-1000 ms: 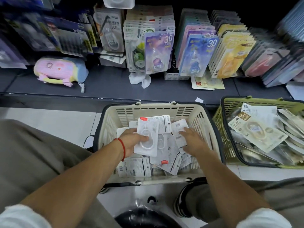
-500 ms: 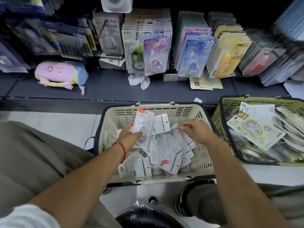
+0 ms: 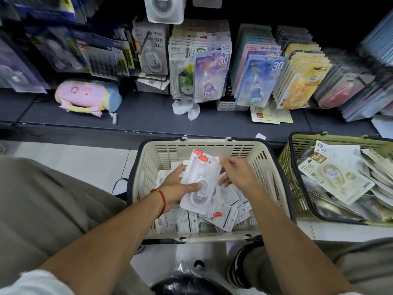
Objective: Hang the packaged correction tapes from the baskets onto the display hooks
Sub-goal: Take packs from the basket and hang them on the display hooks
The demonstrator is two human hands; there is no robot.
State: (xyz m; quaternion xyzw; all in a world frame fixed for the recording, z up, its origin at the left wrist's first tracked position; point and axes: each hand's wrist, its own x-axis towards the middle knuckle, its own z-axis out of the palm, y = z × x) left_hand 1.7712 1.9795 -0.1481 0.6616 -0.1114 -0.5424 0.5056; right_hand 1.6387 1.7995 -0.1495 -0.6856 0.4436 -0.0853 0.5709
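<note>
My left hand [image 3: 176, 189] grips a small stack of white correction-tape packs [image 3: 201, 182] with red tabs, thumb across the front, held just above the beige basket [image 3: 214, 145]. My right hand [image 3: 236, 173] touches the stack's right edge, fingertips at its top corner near the red tabs. More white packs [image 3: 225, 211] lie loose in the beige basket beneath both hands. Rows of packaged tapes hang on the display hooks [image 3: 210, 75] above the dark shelf.
A green basket [image 3: 295, 167] full of beige-carded packs stands at the right. A pink and blue plush case [image 3: 87, 95] lies on the dark shelf [image 3: 138, 116]. My knees flank the beige basket on the pale floor, a black bag below.
My left hand has gathered more packs into a stack and lifted it higher. My right hand has moved from the basket's contents to the stack's right edge.
</note>
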